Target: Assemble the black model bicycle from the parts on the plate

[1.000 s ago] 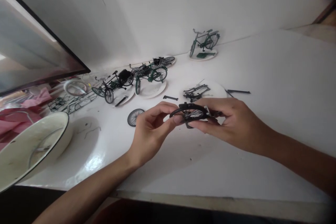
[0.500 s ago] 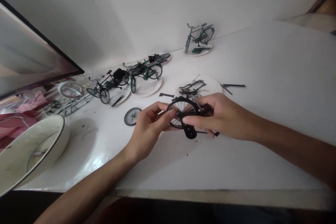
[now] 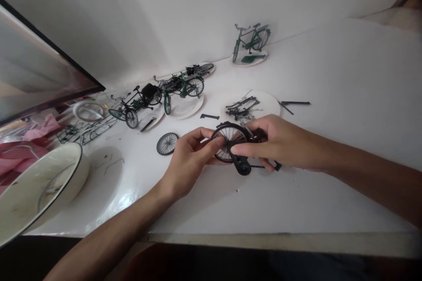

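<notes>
Together, left hand [image 3: 191, 158] and right hand [image 3: 280, 145] pinching black bicycle part [image 3: 242, 161], long axis slanting down-right, spoked wheel [image 3: 230, 140] face-on.

Open lane over tabletop [image 3: 349, 92] at right; loose wheel [image 3: 167, 143] juts beside left hand [image 3: 189, 162], plate [image 3: 269, 107] beyond right hand [image 3: 283, 145], bowl [image 3: 78, 184] far left.
</notes>
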### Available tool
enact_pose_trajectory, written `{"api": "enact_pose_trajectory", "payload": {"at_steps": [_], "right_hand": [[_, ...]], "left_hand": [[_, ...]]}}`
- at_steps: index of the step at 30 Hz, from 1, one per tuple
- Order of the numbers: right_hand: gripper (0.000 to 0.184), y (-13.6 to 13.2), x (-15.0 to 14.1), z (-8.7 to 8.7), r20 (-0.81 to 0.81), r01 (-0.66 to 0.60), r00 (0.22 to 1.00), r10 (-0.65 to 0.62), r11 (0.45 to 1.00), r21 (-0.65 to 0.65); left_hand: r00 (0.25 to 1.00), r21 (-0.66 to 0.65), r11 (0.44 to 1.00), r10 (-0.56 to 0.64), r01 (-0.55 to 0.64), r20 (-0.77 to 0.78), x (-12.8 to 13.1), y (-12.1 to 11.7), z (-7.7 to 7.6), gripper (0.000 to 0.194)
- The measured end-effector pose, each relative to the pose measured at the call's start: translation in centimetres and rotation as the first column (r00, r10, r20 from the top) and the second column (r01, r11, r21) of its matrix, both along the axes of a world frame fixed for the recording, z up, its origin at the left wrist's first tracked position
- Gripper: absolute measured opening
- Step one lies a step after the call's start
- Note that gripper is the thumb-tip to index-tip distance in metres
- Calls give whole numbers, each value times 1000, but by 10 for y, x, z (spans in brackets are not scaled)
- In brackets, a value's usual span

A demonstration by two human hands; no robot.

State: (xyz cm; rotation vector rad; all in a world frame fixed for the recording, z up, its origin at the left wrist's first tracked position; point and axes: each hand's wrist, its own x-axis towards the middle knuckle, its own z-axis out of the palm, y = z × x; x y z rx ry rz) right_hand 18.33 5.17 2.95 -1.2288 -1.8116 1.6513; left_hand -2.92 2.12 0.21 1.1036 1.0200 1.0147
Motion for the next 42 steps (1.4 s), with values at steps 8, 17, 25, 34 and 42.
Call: {"api": "enact_pose_trajectory", "payload": {"at_steps": [8, 17, 25, 34, 42], "right_hand": [[15, 0, 2, 1, 27, -31, 999, 31, 999, 19], [16, 1, 3, 0, 56, -36, 998, 33, 999, 40], [15, 1, 2, 0, 40, -39, 999, 37, 999, 27], [14, -2, 0, 3, 136, 12, 991, -18, 999, 44], [23, -1, 1, 4, 271, -27, 962, -1, 995, 100]], "left_hand": [[1000, -4, 1000, -23, 23, -12, -1, 0, -1, 24], [999, -14, 1000, -17, 17, -34, 0, 0, -1, 26], [998, 3, 1000, -24, 24, -57, 0, 0, -2, 25], [996, 17, 999, -35, 37, -85, -1, 1, 2, 26], [995, -36, 999, -27, 24, -97, 2, 2, 3, 48]]}}
